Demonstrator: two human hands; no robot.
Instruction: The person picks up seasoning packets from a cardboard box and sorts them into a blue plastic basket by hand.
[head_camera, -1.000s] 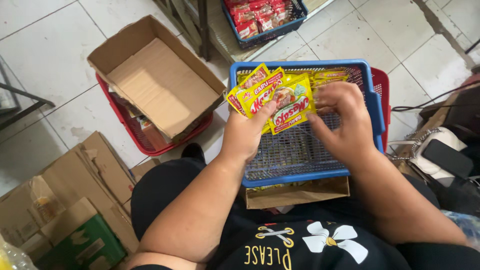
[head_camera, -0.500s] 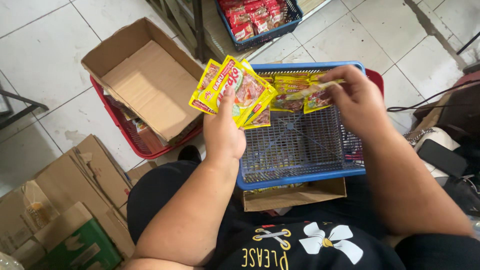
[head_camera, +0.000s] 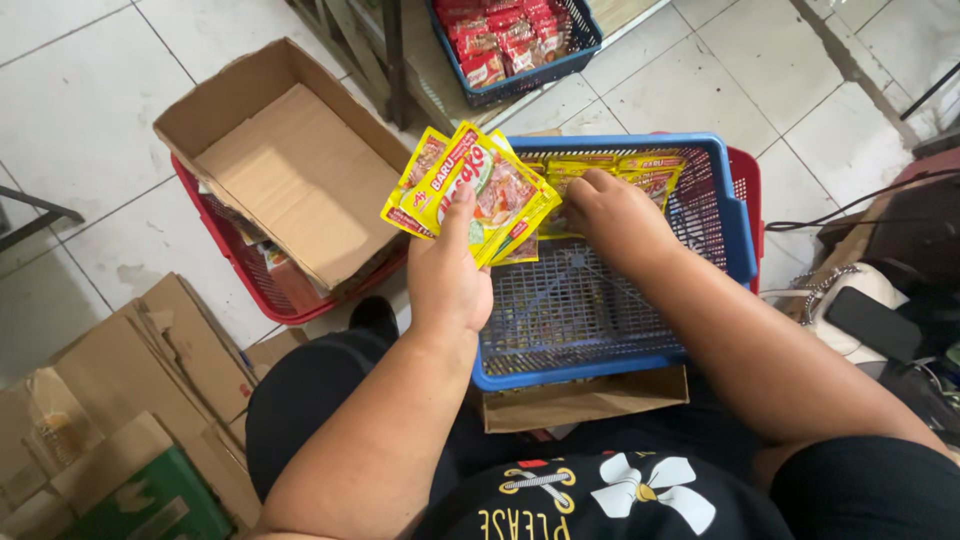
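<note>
Left hand (head_camera: 447, 280) fingers pinch a fanned stack of yellow sachets (head_camera: 470, 195): light, floppy, slick foil, so grip low edges. Right hand (head_camera: 615, 215) fingers press sachets in the blue basket (head_camera: 735, 215), curled.

Both forearms reach forward, the left hand (head_camera: 447, 268) raised with fingers pinched, the right hand (head_camera: 612, 212) lower, palm down.
</note>
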